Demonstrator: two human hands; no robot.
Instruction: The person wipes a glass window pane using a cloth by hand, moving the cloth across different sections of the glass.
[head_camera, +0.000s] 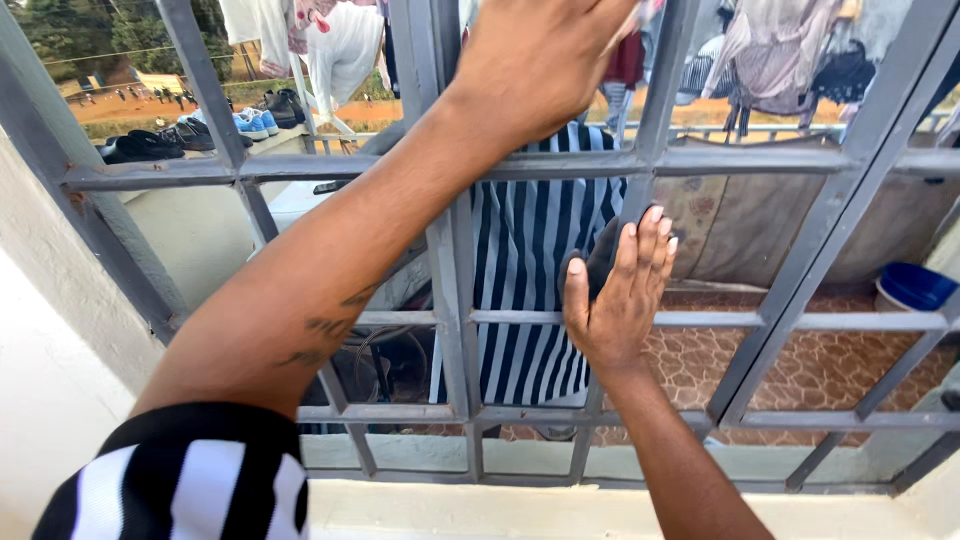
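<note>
Packages: I see none.
Labels: I see none.
Signs: I see none.
Screens: I see none.

two hands, left hand (540, 60), right hand (615, 300), one grey window grille (450, 290), one blue basin (915, 287), one striped cloth (525, 270)
</note>
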